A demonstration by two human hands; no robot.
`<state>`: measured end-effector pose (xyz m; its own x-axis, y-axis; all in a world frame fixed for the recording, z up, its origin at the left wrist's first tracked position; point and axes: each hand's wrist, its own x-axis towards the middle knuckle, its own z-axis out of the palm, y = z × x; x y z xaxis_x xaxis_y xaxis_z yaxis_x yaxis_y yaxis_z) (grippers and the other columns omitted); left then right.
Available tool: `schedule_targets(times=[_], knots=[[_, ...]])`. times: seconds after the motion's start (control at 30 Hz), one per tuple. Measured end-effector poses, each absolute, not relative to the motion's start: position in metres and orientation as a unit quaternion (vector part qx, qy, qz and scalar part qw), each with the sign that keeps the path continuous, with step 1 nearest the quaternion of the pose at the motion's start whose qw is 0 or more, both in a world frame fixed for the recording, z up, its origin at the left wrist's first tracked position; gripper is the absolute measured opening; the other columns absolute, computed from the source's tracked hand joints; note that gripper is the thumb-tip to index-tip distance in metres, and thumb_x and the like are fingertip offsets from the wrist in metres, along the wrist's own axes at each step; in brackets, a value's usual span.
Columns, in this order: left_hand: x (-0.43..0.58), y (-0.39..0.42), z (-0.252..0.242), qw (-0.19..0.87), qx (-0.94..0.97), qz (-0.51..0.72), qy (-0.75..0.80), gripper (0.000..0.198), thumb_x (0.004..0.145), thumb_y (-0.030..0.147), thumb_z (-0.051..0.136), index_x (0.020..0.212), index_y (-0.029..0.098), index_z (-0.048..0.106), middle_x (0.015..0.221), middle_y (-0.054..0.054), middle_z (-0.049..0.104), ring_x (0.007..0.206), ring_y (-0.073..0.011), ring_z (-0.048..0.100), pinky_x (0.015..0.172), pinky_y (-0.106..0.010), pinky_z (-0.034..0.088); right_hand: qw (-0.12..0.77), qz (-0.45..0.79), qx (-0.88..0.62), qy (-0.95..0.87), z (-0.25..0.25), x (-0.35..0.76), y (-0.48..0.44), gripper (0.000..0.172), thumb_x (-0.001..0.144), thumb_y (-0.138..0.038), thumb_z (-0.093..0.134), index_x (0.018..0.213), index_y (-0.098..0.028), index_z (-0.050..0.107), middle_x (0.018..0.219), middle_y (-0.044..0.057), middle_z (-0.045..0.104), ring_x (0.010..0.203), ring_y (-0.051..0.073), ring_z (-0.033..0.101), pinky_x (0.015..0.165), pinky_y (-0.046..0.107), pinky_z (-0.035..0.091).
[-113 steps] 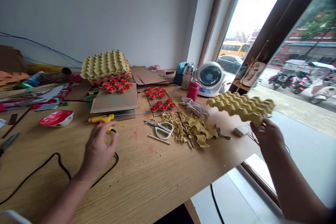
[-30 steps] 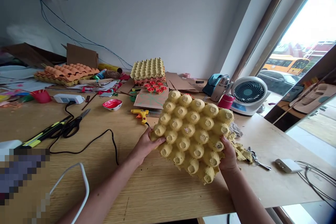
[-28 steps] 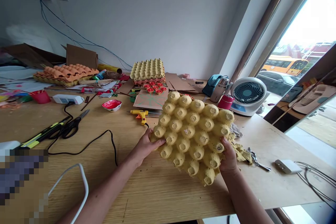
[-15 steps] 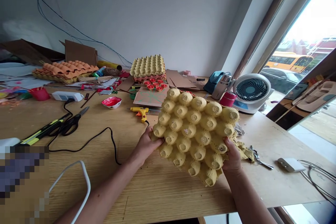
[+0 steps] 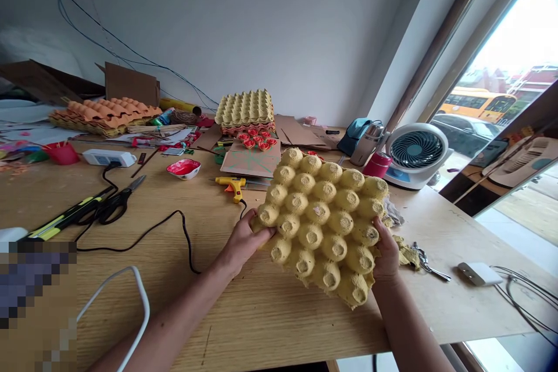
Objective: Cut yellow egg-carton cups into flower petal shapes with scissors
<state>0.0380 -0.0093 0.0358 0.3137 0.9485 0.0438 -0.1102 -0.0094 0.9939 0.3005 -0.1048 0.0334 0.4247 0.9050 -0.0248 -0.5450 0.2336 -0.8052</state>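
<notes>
I hold a yellow egg tray point(image 5: 325, 224) in front of me over the wooden table point(image 5: 244, 314), bumps facing me and its far edge raised. My left hand point(image 5: 244, 241) grips its left edge with fingers curled round the cups. My right hand point(image 5: 386, 250) grips the right edge in the same way. A yellow glue gun point(image 5: 233, 186) lies just beyond the tray, its black cord point(image 5: 174, 226) running left across the table.
A stack of egg trays point(image 5: 246, 110) and red paper flowers point(image 5: 257, 142) on cardboard sit at the back. Black scissors point(image 5: 115, 206), a red-and-white bowl point(image 5: 183, 168), a small fan point(image 5: 416, 154), a red cup point(image 5: 377, 164), yellow scraps point(image 5: 407, 253) and a white adapter point(image 5: 477, 273) lie around.
Earlier my right hand alone held the tray out to the right while my left hovered by the glue gun. Both hands now hold it in front of me, tilted slightly flatter.
</notes>
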Motion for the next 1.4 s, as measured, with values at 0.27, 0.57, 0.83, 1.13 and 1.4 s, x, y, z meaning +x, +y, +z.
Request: schedule_targets(times=[0.27,0.57,0.83,1.13,1.4], knots=[[0.04,-0.016,0.044,0.616,0.538,0.456,0.352,0.037,0.066,0.025,0.079,0.1,0.018,0.067,0.097,-0.004,0.07,0.098,-0.0243,0.061,0.081,-0.03,0.046,0.756,0.5,-0.36,-0.222,0.04,0.302,-0.104,0.039,0.085,-0.048,0.064,0.119,-0.029,0.068,0.11,0.003,0.076,0.108,0.031,0.069,0.092,0.049,0.058],[0.04,-0.017,0.045,0.645,0.521,0.435,0.351,0.045,0.063,0.027,0.08,0.103,0.014,0.065,0.102,-0.007,0.07,0.096,-0.0237,0.061,0.081,-0.031,0.045,0.751,0.523,-0.339,-0.218,0.043,0.308,-0.103,0.036,0.085,-0.041,0.064,0.12,-0.034,0.067,0.104,0.0,0.077,0.106,0.032,0.071,0.093,0.05,0.06],[0.041,-0.021,0.051,0.653,0.534,0.425,0.33,0.041,0.065,0.026,0.078,0.102,0.014,0.065,0.1,-0.006,0.069,0.099,-0.0239,0.059,0.084,-0.031,0.045,0.744,0.523,-0.351,-0.221,0.041,0.314,-0.104,0.039,0.083,-0.043,0.067,0.12,-0.03,0.068,0.103,0.002,0.078,0.107,0.032,0.07,0.094,0.049,0.059],[0.042,-0.024,0.051,0.666,0.531,0.424,0.307,0.042,0.066,0.028,0.079,0.104,0.015,0.066,0.099,-0.006,0.069,0.099,-0.0242,0.06,0.085,-0.032,0.048,0.745,0.524,-0.349,-0.219,0.045,0.315,-0.105,0.042,0.086,-0.045,0.064,0.125,-0.031,0.065,0.105,0.002,0.077,0.106,0.03,0.071,0.094,0.048,0.059],[0.044,-0.028,0.052,0.654,0.536,0.439,0.305,0.041,0.067,0.026,0.077,0.105,0.015,0.066,0.101,-0.007,0.069,0.101,-0.0241,0.06,0.087,-0.033,0.047,0.76,0.486,-0.37,-0.222,0.042,0.323,-0.103,0.04,0.084,-0.042,0.068,0.121,-0.029,0.067,0.109,0.001,0.076,0.108,0.029,0.07,0.095,0.044,0.059]])
